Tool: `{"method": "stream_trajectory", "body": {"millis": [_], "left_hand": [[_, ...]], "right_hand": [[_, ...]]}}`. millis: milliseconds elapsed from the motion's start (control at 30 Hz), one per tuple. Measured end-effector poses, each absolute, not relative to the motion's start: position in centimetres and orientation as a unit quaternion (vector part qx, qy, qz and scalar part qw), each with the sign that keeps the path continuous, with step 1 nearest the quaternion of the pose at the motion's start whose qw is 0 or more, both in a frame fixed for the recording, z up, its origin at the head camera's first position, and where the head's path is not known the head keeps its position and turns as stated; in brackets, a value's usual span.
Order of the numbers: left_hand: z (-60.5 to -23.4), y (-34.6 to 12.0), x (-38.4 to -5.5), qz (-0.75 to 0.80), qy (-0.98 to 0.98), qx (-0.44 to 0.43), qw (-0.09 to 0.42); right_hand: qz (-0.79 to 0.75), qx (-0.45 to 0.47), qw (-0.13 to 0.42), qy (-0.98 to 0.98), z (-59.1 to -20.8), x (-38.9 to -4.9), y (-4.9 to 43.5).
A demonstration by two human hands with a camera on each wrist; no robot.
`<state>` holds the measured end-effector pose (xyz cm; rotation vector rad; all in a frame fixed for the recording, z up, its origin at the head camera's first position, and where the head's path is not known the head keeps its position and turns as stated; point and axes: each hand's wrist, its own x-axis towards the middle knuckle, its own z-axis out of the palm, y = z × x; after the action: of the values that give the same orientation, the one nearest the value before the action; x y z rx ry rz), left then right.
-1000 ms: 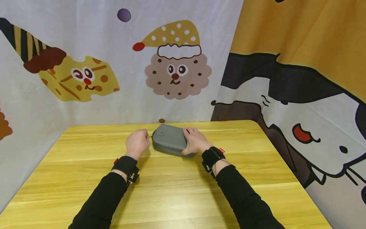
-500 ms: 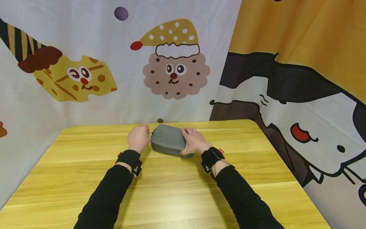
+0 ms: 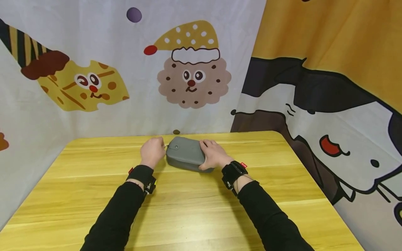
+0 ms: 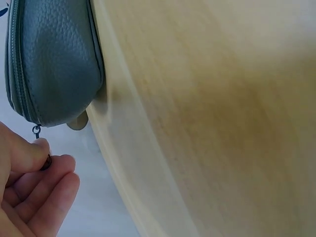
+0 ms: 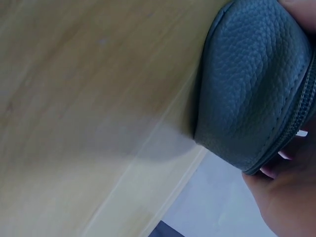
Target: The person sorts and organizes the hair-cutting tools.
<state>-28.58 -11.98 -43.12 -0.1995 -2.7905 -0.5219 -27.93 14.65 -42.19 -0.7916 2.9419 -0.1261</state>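
A grey leather-look zip pouch (image 3: 186,152) lies on the wooden table near its far edge, its zipper (image 4: 18,64) running along the upper side. At the pouch's left end my left hand (image 3: 152,152) pinches the zipper pull (image 4: 46,162) between thumb and fingers, a little off the pouch body. The other end is gripped by my right hand (image 3: 215,154), thumb on the near side and fingers over the top and far side. In the right wrist view the grained side of the pouch (image 5: 249,84) shows, with fingers partly hidden behind it.
The yellow wooden table (image 3: 176,216) spreads toward me, its far edge just behind the pouch. A white curtain (image 3: 103,122) with cartoon prints hangs behind the table, and a cartoon-printed cloth (image 3: 329,87) covers the right side.
Over the last second my left hand has shifted slightly up and to the right in the head view, still pinching the zipper pull. The right hand keeps its grip; the last half second shows almost no movement.
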Motion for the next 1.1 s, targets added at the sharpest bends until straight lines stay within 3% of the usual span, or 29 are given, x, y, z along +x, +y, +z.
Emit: {"method": "stream_trajectory", "body": {"millis": [667, 1100], "left_hand": [[-43.4, -12.9, -23.5, -0.196, -0.950, -0.182, 0.162], [-43.4, -13.0, -23.8, -0.200, -0.950, -0.186, 0.153]], "right_hand": [[-0.035, -0.388, 0.097, 0.916, -42.0, -29.9, 17.9], [-0.034, -0.395, 0.097, 0.913, -41.7, -29.7, 18.0]]}}
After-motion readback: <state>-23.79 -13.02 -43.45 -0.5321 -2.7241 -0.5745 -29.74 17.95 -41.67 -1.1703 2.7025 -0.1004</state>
